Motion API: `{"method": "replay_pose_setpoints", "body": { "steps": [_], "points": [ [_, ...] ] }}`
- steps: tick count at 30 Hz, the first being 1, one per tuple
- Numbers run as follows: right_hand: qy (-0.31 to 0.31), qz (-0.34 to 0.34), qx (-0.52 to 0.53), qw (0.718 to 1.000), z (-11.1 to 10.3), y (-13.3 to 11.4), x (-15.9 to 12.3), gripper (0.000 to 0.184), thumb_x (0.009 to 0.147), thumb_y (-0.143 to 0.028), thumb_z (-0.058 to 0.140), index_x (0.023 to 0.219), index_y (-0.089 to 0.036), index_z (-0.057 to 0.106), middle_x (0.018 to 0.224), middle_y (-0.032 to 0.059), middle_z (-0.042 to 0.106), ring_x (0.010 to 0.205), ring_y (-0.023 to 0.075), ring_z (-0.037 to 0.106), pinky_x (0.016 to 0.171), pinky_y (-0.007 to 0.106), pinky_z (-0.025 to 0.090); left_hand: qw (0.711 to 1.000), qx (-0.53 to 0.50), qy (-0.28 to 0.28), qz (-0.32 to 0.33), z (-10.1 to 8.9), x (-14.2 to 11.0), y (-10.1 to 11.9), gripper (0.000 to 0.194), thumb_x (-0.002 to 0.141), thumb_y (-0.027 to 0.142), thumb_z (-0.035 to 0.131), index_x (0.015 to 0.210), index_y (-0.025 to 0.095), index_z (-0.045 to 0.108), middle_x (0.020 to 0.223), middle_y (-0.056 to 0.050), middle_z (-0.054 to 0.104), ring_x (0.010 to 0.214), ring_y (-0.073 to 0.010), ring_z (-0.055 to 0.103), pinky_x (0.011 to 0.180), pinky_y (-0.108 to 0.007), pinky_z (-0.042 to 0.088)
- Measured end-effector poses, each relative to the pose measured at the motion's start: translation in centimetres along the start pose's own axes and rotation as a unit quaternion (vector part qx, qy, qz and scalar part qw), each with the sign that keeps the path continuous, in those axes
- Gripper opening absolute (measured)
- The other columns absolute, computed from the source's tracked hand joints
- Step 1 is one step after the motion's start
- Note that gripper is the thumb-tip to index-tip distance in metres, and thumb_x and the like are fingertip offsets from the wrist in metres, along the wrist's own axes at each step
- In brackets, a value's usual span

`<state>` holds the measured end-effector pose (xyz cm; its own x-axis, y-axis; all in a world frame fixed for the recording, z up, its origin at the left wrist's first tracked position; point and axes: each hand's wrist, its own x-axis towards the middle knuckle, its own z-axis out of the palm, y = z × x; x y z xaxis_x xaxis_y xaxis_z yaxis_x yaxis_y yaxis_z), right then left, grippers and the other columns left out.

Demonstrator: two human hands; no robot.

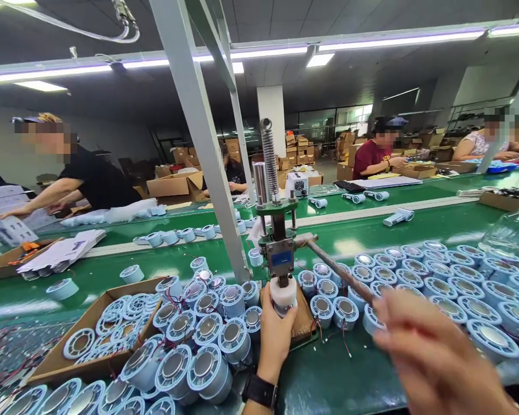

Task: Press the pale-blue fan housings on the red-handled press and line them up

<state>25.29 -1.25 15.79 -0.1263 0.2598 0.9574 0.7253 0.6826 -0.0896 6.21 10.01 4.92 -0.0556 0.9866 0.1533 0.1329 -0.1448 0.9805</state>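
Observation:
A green hand press (279, 253) with a coil spring (269, 155) on top stands in front of me. My left hand (273, 325) is wrapped round a small motor housing (281, 311), right under the white press head (283, 291); the hand and the head hide most of that part. At the right, my right hand (432, 340), blurred, is closed round the end of the press's long metal lever (339, 268). Light blue motor housings (232, 335) with silver discs and thin wires crowd both sides of the press.
A cardboard box (52, 366) at the left holds light blue rings (125, 314). A slanted grey post (203, 127) rises behind the press. Across the green bench several people work; blue handheld fan bodies (400, 217) lie there. A clear plastic bottle (508, 230) stands at the right.

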Motion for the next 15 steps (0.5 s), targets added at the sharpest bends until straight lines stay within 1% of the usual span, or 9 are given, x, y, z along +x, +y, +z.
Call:
{"method": "replay_pose_setpoints", "body": {
  "steps": [2, 3, 4, 6, 8, 10, 11, 13, 15],
  "points": [
    [0.048, 0.041, 0.055, 0.996, 1.1, 2.4, 7.2, 0.024, 0.090, -0.014, 0.052, 0.106, -0.028, 0.062, 0.102, 0.0029, 0.064, 0.100, 0.0171, 0.062, 0.085, 0.035, 0.054, 1.000, -0.015, 0.006, -0.003, 0.2, 0.2, 0.4, 0.080, 0.072, 0.027, 0.063, 0.144, 0.016, 0.029, 0.146, -0.015, 0.047, 0.134, -0.0255, 0.046, 0.115, -0.039, 0.031],
    [0.081, 0.043, 0.088, 0.992, 2.1, 3.8, 11.1, 0.018, 0.092, -0.019, 0.050, 0.104, -0.027, 0.061, 0.098, 0.0021, 0.064, 0.096, 0.0162, 0.062, 0.087, 0.035, 0.052, 1.000, -0.021, 0.009, -0.005, 0.3, 0.3, 0.6, 0.081, 0.073, 0.028, 0.062, 0.144, 0.016, 0.026, 0.146, -0.016, 0.046, 0.134, -0.0249, 0.046, 0.114, -0.039, 0.033],
    [0.080, 0.058, 0.107, 0.989, 3.4, 5.3, 14.8, 0.016, 0.094, -0.022, 0.047, 0.102, -0.024, 0.061, 0.096, 0.0020, 0.064, 0.090, 0.0147, 0.063, 0.086, 0.033, 0.051, 1.000, -0.025, 0.011, -0.005, 0.3, 0.4, 0.8, 0.080, 0.074, 0.029, 0.060, 0.144, 0.016, 0.025, 0.146, -0.016, 0.047, 0.134, -0.0246, 0.047, 0.113, -0.038, 0.034],
    [0.032, 0.095, 0.106, 0.989, 6.4, 8.2, 20.6, 0.019, 0.096, -0.024, 0.042, 0.097, -0.018, 0.060, 0.089, 0.0024, 0.063, 0.082, 0.0134, 0.062, 0.084, 0.032, 0.050, 1.000, -0.023, 0.015, -0.001, 0.4, 0.3, 1.2, 0.074, 0.075, 0.031, 0.061, 0.141, 0.016, 0.031, 0.142, -0.016, 0.051, 0.131, -0.0251, 0.050, 0.111, -0.038, 0.037],
    [-0.022, 0.118, 0.086, 0.989, 8.9, 10.3, 23.8, 0.022, 0.095, -0.023, 0.040, 0.095, -0.015, 0.060, 0.087, 0.0044, 0.063, 0.083, 0.0149, 0.061, 0.084, 0.033, 0.049, 1.000, -0.011, 0.015, -0.004, 0.1, -0.4, 1.3, 0.068, 0.073, 0.032, 0.064, 0.135, 0.017, 0.040, 0.138, -0.016, 0.055, 0.128, -0.0276, 0.053, 0.110, -0.041, 0.038],
    [-0.039, 0.118, 0.075, 0.989, 10.1, 11.4, 24.3, 0.024, 0.095, -0.023, 0.040, 0.100, -0.014, 0.061, 0.098, 0.0085, 0.065, 0.094, 0.0182, 0.061, 0.090, 0.035, 0.047, 0.999, 0.014, 0.025, -0.014, -0.6, -2.0, 0.7, 0.065, 0.072, 0.035, 0.067, 0.131, 0.018, 0.047, 0.135, -0.015, 0.057, 0.127, -0.0310, 0.053, 0.110, -0.045, 0.037],
    [-0.044, 0.110, 0.073, 0.990, 10.0, 11.6, 23.7, 0.026, 0.094, -0.022, 0.041, 0.109, -0.014, 0.060, 0.109, 0.0106, 0.065, 0.102, 0.0199, 0.060, 0.094, 0.037, 0.046, 0.998, 0.038, 0.039, -0.011, -1.1, -3.1, 0.1, 0.064, 0.072, 0.037, 0.067, 0.130, 0.019, 0.049, 0.134, -0.014, 0.058, 0.127, -0.0322, 0.052, 0.111, -0.046, 0.037],
    [-0.066, 0.090, 0.058, 0.992, 8.6, 11.1, 21.2, 0.040, 0.091, -0.018, 0.044, 0.130, -0.015, 0.051, 0.134, 0.0125, 0.055, 0.124, 0.0222, 0.051, 0.106, 0.042, 0.040, 0.992, 0.111, 0.063, 0.024, -2.3, -5.6, -1.5, 0.060, 0.070, 0.038, 0.069, 0.126, 0.021, 0.058, 0.130, -0.013, 0.061, 0.126, -0.0344, 0.052, 0.110, -0.047, 0.038],
    [-0.095, 0.082, 0.033, 0.992, 6.4, 9.9, 17.2, 0.050, 0.089, -0.018, 0.048, 0.139, -0.018, 0.045, 0.147, 0.0109, 0.046, 0.138, 0.0228, 0.039, 0.115, 0.046, 0.032, 0.976, 0.198, 0.059, 0.064, -3.0, -8.3, -3.4, 0.054, 0.066, 0.035, 0.071, 0.118, 0.022, 0.067, 0.121, -0.013, 0.065, 0.118, -0.0363, 0.057, 0.104, -0.047, 0.043]
  ]
}}
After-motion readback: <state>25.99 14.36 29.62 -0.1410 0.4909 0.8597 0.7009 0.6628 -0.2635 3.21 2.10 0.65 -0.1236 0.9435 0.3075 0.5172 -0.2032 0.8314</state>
